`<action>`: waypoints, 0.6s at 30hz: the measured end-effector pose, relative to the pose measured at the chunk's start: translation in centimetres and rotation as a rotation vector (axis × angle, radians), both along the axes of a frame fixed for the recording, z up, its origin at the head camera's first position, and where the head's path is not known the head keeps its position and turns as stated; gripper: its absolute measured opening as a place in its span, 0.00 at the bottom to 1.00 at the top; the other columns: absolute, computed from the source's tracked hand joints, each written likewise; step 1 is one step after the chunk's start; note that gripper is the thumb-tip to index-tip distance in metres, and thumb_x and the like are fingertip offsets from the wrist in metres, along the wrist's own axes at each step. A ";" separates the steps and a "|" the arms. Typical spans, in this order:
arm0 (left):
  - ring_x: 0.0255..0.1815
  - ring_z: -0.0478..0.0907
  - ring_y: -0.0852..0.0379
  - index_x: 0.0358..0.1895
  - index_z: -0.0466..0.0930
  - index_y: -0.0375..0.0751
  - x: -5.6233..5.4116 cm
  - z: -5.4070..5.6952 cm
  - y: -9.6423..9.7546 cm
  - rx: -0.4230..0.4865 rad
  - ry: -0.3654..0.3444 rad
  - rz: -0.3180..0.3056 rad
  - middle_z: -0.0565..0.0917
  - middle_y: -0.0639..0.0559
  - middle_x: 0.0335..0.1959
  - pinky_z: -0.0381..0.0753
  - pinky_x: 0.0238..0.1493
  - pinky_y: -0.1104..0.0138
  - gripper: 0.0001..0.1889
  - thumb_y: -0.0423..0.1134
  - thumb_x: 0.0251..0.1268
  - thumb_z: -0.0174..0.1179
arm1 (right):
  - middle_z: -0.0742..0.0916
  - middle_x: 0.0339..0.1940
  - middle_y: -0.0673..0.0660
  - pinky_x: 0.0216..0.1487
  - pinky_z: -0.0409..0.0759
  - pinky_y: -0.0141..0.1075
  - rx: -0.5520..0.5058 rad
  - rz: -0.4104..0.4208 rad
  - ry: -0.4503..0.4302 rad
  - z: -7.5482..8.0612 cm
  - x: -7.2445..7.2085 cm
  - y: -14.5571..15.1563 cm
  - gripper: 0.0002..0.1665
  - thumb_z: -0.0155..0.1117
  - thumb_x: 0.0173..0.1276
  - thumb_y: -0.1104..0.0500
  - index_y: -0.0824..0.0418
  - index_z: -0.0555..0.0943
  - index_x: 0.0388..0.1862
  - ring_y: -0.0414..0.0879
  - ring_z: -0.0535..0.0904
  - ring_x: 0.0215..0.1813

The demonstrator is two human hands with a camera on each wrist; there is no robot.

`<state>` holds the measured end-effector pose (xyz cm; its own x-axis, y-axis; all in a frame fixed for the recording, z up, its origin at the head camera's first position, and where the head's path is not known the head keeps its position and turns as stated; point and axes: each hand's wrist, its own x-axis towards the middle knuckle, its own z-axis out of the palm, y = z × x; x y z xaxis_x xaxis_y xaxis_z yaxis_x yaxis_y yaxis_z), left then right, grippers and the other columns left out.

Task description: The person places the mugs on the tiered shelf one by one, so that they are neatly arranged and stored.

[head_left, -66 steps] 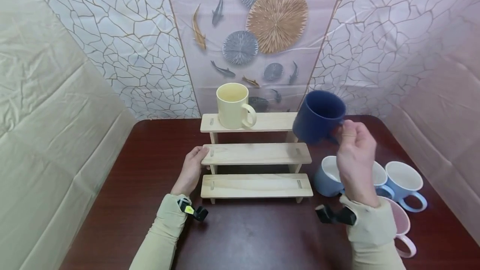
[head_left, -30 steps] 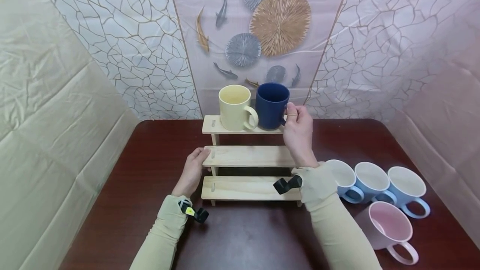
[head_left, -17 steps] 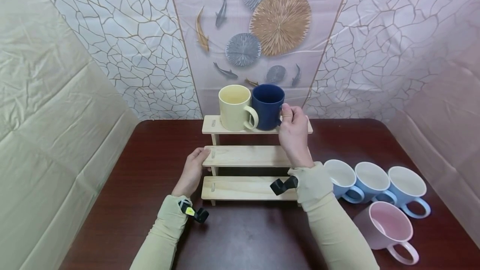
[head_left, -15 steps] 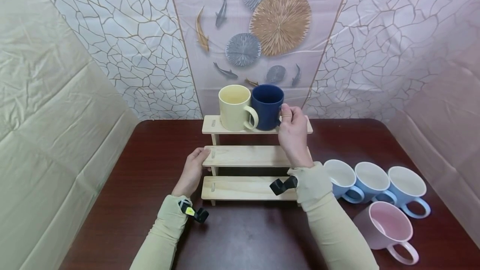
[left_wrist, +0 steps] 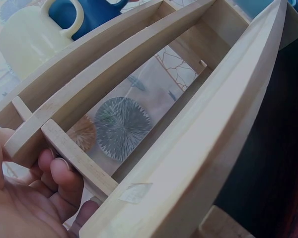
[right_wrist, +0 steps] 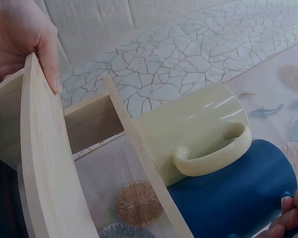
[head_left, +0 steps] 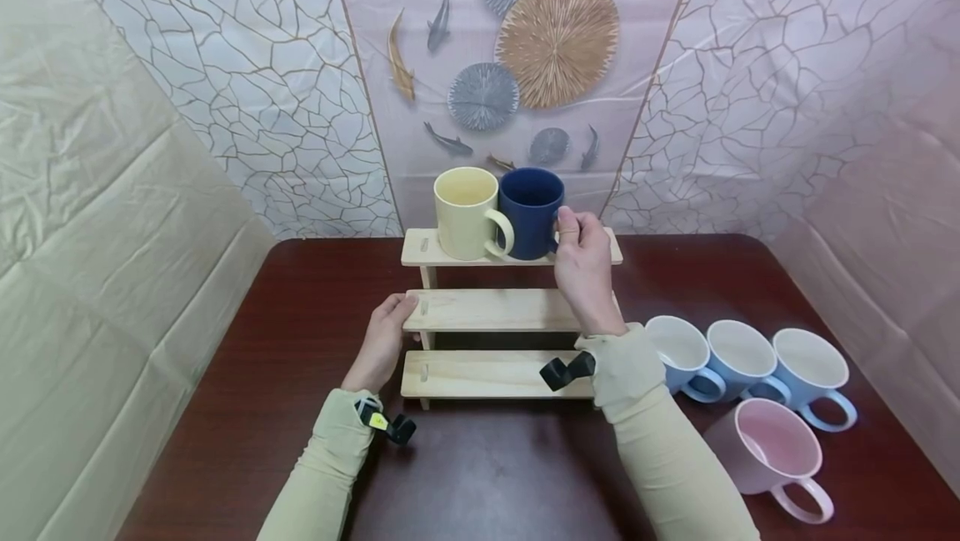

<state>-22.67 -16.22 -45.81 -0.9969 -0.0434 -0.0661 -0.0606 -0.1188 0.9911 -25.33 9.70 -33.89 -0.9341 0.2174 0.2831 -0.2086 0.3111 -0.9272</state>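
Note:
A three-tier wooden shelf (head_left: 487, 309) stands on the table. On its top tier a pale yellow mug (head_left: 463, 220) sits at the left, its handle turned to the right. Right beside it is a dark blue mug (head_left: 529, 216), also on the top tier. My right hand (head_left: 587, 270) pinches the blue mug's handle, which the fingers mostly hide. My left hand (head_left: 381, 341) grips the left end of the middle tier, thumb on top; in the left wrist view its fingers (left_wrist: 64, 181) curl under the board by the side support.
Three light blue mugs with white insides stand right of the shelf, the nearest light blue mug (head_left: 677, 349) partly behind my right sleeve. A pink mug (head_left: 776, 445) stands in front of them. Patterned cloth (head_left: 480, 49) hangs behind the dark red table (head_left: 315, 316).
My right hand has carried the blue mug from the right onto the top tier and slid it left, up against the yellow mug. Over the last half second little has moved. My left hand stays put.

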 end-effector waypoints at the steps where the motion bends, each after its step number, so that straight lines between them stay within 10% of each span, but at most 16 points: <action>1: 0.31 0.71 0.54 0.46 0.71 0.33 0.0 0.0 0.0 0.000 0.001 0.000 0.74 0.47 0.33 0.72 0.36 0.63 0.16 0.47 0.77 0.48 | 0.79 0.47 0.61 0.56 0.70 0.44 0.002 0.002 0.002 0.0 0.0 0.0 0.27 0.44 0.78 0.43 0.68 0.73 0.46 0.51 0.73 0.52; 18: 0.32 0.71 0.54 0.47 0.72 0.33 0.0 0.0 0.1 -0.003 0.012 0.007 0.74 0.47 0.34 0.72 0.34 0.64 0.16 0.46 0.77 0.48 | 0.77 0.44 0.62 0.51 0.70 0.42 0.010 0.050 -0.011 0.1 0.1 0.4 0.30 0.43 0.78 0.40 0.67 0.73 0.46 0.51 0.72 0.49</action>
<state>-22.63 -16.09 -45.83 -0.9972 -0.0508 -0.0543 -0.0481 -0.1159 0.9921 -25.20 10.12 -33.78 -0.9469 0.1674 0.2744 -0.2136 0.3103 -0.9263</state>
